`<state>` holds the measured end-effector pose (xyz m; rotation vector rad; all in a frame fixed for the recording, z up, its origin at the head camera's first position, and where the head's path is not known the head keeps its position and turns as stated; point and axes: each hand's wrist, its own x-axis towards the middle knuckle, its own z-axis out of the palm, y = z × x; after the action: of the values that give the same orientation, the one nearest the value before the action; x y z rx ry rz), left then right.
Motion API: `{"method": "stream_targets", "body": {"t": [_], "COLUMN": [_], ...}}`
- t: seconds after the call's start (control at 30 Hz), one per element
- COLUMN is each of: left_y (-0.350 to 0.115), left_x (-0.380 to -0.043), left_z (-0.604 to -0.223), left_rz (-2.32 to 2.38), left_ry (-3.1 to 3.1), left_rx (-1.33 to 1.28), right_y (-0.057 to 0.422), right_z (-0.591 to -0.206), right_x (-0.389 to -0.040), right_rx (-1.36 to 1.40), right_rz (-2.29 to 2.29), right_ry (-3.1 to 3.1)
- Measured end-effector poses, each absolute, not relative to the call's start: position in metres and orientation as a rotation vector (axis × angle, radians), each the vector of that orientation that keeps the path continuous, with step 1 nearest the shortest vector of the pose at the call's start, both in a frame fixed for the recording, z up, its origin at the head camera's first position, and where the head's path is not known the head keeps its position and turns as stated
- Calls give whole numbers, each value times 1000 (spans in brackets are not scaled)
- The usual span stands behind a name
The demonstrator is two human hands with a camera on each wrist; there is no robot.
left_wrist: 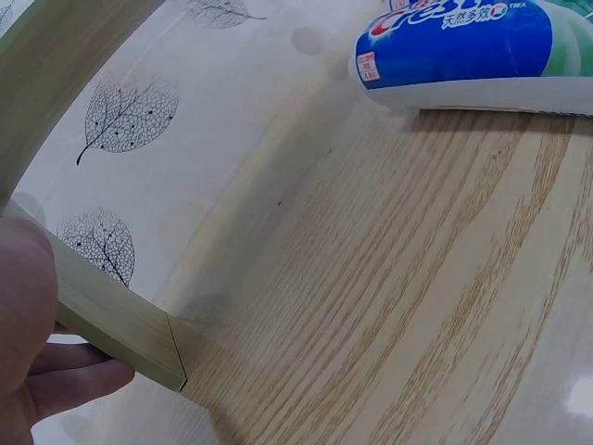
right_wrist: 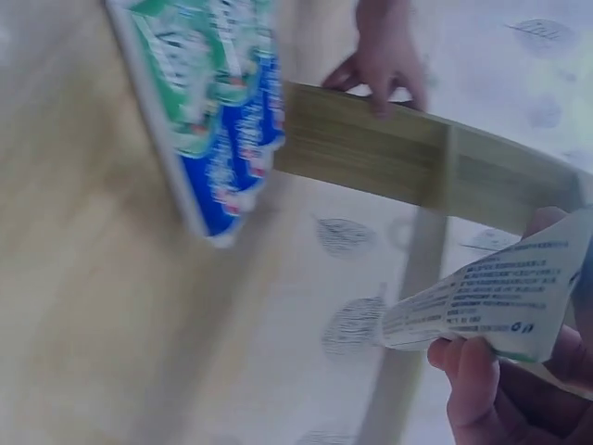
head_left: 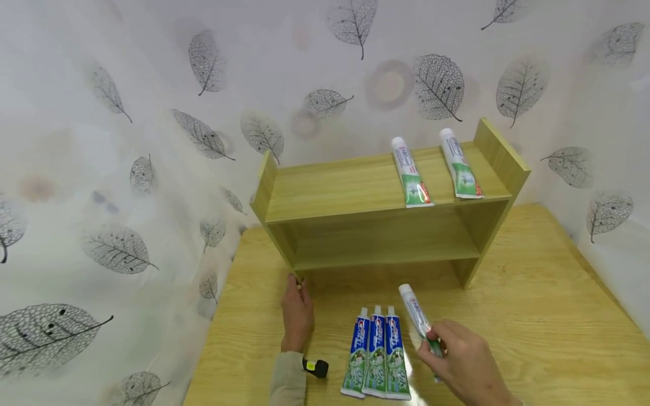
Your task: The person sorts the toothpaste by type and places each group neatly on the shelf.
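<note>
My right hand [head_left: 464, 356] pinches a white and green toothpaste tube [head_left: 416, 311] near its flat green end, with the white cap pointing toward the shelf. Small print on the tube's back [right_wrist: 473, 298] shows in the right wrist view. At the shelf's lower left, my left hand [head_left: 297, 310] grips the wooden side panel [left_wrist: 125, 324], thumb on one face and fingers on the other. Three blue and green toothpaste tubes [head_left: 376, 354] lie side by side between the hands, caps away from me.
The two-tier wooden shelf [head_left: 330, 189] stands on the wood-grain table [head_left: 538, 316]. On its top board, toward the right, lie two white and green tubes, one left [head_left: 410, 175] and one right [head_left: 460, 164]. Leaf-patterned wall covering [head_left: 325, 51] rises behind and at both sides.
</note>
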<state>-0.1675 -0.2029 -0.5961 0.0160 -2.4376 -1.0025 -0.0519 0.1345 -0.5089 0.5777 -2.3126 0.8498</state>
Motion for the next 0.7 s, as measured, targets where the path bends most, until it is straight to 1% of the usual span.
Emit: {"method": "stream_targets", "body": {"t": [0.2, 0.5, 0.7], "left_y": [-204, -203, -203], "left_x": [-168, -167, -168], "left_z": [-596, -594, -595], "left_rz": [-981, -984, -972], "left_ry": [-2439, -2458, -2458], "left_rx": [-1, 25, 33], "right_y": [135, 129, 124], "right_z": [-487, -434, -410], "right_x": [-57, -69, -72], "right_rx": [658, 651, 669], "right_rz": [863, 777, 795], "right_ry": [-2218, -2211, -2199]}}
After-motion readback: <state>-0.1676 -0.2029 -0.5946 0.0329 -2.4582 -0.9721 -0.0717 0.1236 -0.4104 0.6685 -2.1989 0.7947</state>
